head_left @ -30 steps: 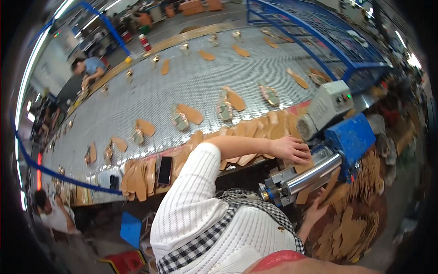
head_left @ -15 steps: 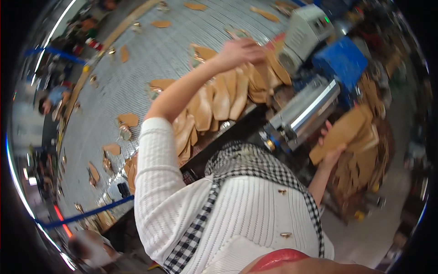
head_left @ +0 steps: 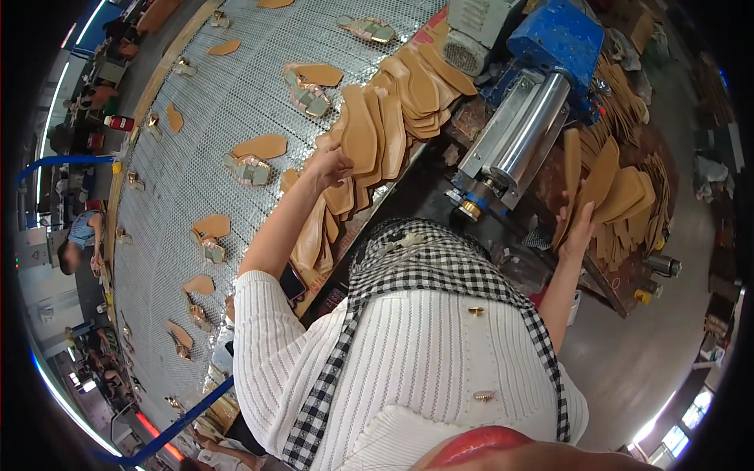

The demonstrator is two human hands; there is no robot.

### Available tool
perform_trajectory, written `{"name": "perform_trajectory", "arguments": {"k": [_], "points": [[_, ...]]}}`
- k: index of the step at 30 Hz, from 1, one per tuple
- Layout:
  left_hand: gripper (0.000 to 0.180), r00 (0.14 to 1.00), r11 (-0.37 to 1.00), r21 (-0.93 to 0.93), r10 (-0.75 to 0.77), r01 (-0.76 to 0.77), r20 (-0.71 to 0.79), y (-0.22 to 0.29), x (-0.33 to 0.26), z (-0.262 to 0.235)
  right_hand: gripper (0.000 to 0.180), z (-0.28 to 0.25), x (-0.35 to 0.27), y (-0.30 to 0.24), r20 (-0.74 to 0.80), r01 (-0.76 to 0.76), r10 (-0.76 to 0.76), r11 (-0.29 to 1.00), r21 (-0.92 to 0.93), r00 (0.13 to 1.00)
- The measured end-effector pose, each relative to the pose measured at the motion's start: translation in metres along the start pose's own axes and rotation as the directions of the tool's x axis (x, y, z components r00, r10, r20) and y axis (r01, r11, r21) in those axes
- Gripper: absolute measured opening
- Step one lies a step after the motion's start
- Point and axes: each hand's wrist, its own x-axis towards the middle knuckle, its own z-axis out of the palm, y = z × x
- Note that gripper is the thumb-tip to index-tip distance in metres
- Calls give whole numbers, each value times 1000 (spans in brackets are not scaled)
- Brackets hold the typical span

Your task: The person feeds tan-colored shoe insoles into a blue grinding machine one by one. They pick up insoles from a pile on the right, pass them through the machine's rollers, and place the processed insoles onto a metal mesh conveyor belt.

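Observation:
My left hand [head_left: 330, 166] is closed, fingers pinched at the lower edge of a tan shoe insole [head_left: 360, 129], over a row of overlapping insoles [head_left: 393, 133] along the conveyor's near edge. To the right, my right hand [head_left: 577, 229] grips a few tan insoles [head_left: 599, 173], fanned apart and tilted up, with fingertips showing on both sides of them. Behind these lies a heap of more insoles [head_left: 628, 239] on a dark brown table. Between my hands stands a roller machine with a shiny metal roller [head_left: 532, 129].
The mesh conveyor belt [head_left: 259, 94] carries strappy sandal parts [head_left: 253, 169], many beside single insoles. A blue machine housing [head_left: 556, 43] and a grey-green motor unit [head_left: 475, 35] stand at the far right. A blue rail [head_left: 177, 420] crosses at lower left. Other people sit far left.
My left hand has come back toward me and left, from the far end of the insole row to its middle. In my right hand the insoles have turned more upright and fanned out.

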Motion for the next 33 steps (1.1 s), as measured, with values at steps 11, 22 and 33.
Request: {"name": "perform_trajectory", "arguments": {"k": [11, 22, 33], "points": [[53, 632, 403, 695, 769, -596, 96, 17, 11, 22, 45, -39, 61, -2, 156, 421, -501, 475, -773, 851], [61, -81, -689, 445, 588, -572, 805, 86, -68, 181, 37, 64, 40, 19, 259, 484, -413, 801, -352, 873], [54, -155, -980, 184, 171, 70, 973, 168, -65, 103, 56, 41, 8, 8, 267, 174, -166, 985, -7, 949]]}}
